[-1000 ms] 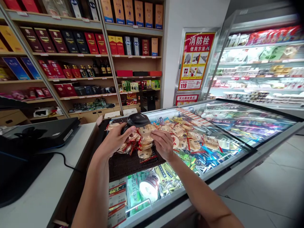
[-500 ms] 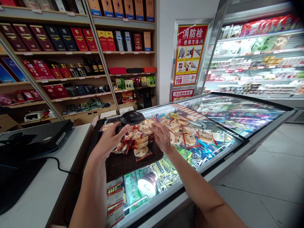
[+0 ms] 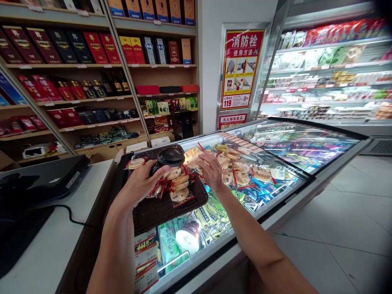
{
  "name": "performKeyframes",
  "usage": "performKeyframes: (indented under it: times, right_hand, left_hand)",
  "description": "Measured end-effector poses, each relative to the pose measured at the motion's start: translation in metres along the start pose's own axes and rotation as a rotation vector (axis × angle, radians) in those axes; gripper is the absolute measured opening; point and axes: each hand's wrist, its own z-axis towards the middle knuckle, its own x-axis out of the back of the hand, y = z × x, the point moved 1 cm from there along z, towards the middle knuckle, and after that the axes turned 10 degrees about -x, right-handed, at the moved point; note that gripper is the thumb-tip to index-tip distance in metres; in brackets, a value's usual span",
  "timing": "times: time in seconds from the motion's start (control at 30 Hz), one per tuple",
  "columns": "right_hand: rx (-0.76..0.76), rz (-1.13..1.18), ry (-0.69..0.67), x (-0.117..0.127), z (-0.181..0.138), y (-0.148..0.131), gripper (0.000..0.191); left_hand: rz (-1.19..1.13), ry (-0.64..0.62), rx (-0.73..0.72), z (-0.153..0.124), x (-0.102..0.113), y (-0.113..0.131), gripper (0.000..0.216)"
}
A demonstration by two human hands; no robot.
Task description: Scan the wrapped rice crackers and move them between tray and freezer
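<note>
My left hand [image 3: 141,181] is wrapped round a black handheld barcode scanner [image 3: 170,157], its head pointing right over a dark brown woven basket [image 3: 153,214]. In my right hand [image 3: 212,171] a clear packet of round, flat biscuits [image 3: 191,156] with red edging is pinched between thumb and fingers, just right of the scanner head. Several similar biscuit packets [image 3: 179,185] are piled in the basket under both hands. More of these packets [image 3: 240,178] lie spread on the freezer's glass top, right of my right hand.
Under the basket, a glass-topped chest freezer [image 3: 284,198] filled with colourful packs stretches to the right. A white counter [image 3: 88,192] with a black device [image 3: 55,175] and cable stands at left. Shelves of boxes [image 3: 153,65] line the back; a lit display fridge [image 3: 330,73] stands at right.
My right hand has shifted slightly right and down relative to the scanner, carrying the biscuit packet a little away from it. The packet is tilted differently. The view has turned slightly.
</note>
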Motion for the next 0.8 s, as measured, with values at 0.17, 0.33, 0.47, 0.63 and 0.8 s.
performKeyframes:
  times: [0.17,0.33,0.47,0.63,0.8]
  right_hand:
    - [-0.302,-0.255,-0.022,0.003,0.004,0.018,0.030]
    - [-0.584,-0.451,-0.082,0.015,-0.006,0.062,0.036]
    - [-0.559,-0.447,-0.049,0.012,-0.009,0.062,0.036]
    - [-0.301,-0.235,-0.420,-0.013,-0.007,0.005,0.029]
    - [-0.320,-0.227,-0.761,-0.022,-0.017,-0.021,0.059]
  left_hand:
    - [-0.019,-0.007,0.032,0.002,0.001,-0.006,0.048]
    - [-0.034,-0.013,0.062,0.000,0.005,-0.016,0.049]
    - [-0.002,0.045,0.082,-0.001,0.010,-0.020,0.051]
    - [0.030,0.053,0.099,-0.002,0.013,-0.018,0.050]
    - [0.061,0.041,0.093,-0.001,0.014,-0.016,0.051]
